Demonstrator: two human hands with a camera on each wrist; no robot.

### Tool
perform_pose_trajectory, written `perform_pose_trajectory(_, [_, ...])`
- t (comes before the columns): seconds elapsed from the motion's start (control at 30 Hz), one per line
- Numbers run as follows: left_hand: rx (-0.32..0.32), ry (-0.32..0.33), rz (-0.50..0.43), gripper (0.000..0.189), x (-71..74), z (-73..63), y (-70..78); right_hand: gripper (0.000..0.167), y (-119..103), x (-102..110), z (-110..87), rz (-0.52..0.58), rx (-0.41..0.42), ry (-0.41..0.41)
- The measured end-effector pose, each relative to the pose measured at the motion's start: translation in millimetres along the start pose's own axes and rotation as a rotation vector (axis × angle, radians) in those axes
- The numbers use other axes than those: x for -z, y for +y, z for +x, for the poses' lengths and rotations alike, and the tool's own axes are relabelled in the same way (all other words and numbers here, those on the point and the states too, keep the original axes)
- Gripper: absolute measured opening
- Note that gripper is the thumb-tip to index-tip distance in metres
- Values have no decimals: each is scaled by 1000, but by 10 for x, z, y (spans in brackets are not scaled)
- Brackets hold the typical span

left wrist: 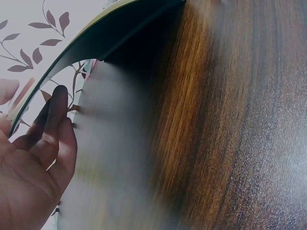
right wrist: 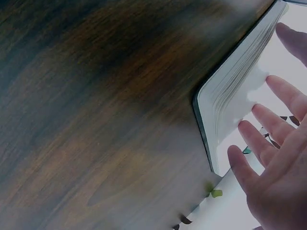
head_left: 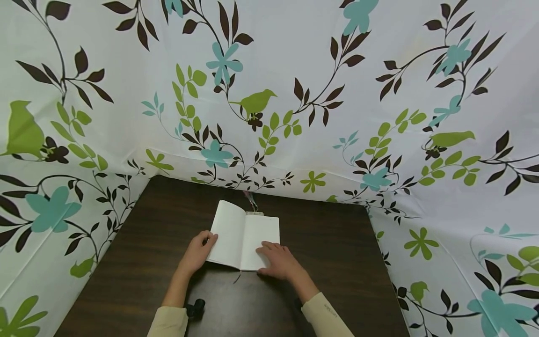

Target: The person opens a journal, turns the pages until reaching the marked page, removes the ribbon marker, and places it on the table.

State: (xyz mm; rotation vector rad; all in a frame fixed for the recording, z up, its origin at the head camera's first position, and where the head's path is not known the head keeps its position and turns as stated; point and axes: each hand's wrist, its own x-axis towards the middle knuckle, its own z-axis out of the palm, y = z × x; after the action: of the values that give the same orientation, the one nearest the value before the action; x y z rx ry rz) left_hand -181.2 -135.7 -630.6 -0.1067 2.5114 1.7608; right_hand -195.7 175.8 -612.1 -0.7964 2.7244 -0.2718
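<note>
An open notebook (head_left: 229, 236) with blank white pages lies on the table, its left side raised. My left hand (head_left: 195, 252) pinches that left side at its outer edge, thumb on top and fingers beneath. In the left wrist view the dark cover (left wrist: 112, 31) arches up off the table from the left hand (left wrist: 36, 167). My right hand (head_left: 280, 262) rests its fingertips on the right-hand page. Seen from the right wrist, the fingers of the right hand (right wrist: 273, 158) are spread and fairly straight over the page block (right wrist: 235, 91).
The dark wooden table (head_left: 337, 262) reaches back to a white curtain (head_left: 282, 56) printed with leaves, birds and flowers. Behind the notebook a small pale clip-like thing (head_left: 254, 213) partly shows. A thin ribbon (head_left: 237, 278) hangs from the notebook's near edge.
</note>
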Motion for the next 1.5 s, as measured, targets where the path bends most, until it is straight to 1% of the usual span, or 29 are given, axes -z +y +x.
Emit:
perform_pose_trajectory(0.2, [-3, -7, -24, 33, 4, -17, 6, 54, 24, -26, 15, -11, -14, -22])
perform_pose_trajectory(0.3, [-2, -5, -29, 32, -1, -22, 0, 45, 36, -26, 20, -1, -8, -26])
perform_pose_trajectory(0.4, [4, -7, -30, 31, -3, -28, -7, 24, 47, -24, 24, -27, 47, 5])
perform_pose_trajectory(0.47, [6, -5, -29, 31, -3, -27, -14, 13, 55, -36, 27, -80, 98, 46])
perform_pose_trajectory(0.57, [4, -4, -27, 33, 1, -25, -16, 8, 63, -73, 24, -165, 155, 110])
perform_pose_trajectory(0.7, [7, -5, -28, 33, 7, -24, -14, 4, 51, -129, -3, -219, 173, 162])
perform_pose_trajectory(0.8, [6, -8, -19, 31, 6, -27, -14, 10, 36, -154, -30, -224, 166, 206])
perform_pose_trajectory(0.87, [-9, -5, 7, 29, 1, -29, -11, 18, 31, -159, -31, -233, 154, 258])
perform_pose_trajectory(1.0, [-49, 7, 58, 23, -17, -13, -24, 45, 28, -111, -10, -249, 104, 375])
perform_pose_trajectory(1.07, [-64, 7, 72, 22, -31, -2, -34, 59, 36, -82, 3, -235, 70, 415])
perform_pose_trajectory(1.2, [-78, -13, 68, 26, -57, 5, -41, 76, 59, -60, 13, -176, 8, 451])
perform_pose_trajectory(1.33, [-84, -24, 58, 28, -49, -13, -40, 87, 54, -96, 11, -94, -62, 445])
perform_pose_trajectory(1.4, [-88, -21, 64, 28, -41, -18, -38, 87, 46, -136, 7, -60, -97, 445])
perform_pose_trajectory(1.5, [-90, -25, 64, 30, -32, -29, -31, 87, 31, -220, 9, -8, -146, 467])
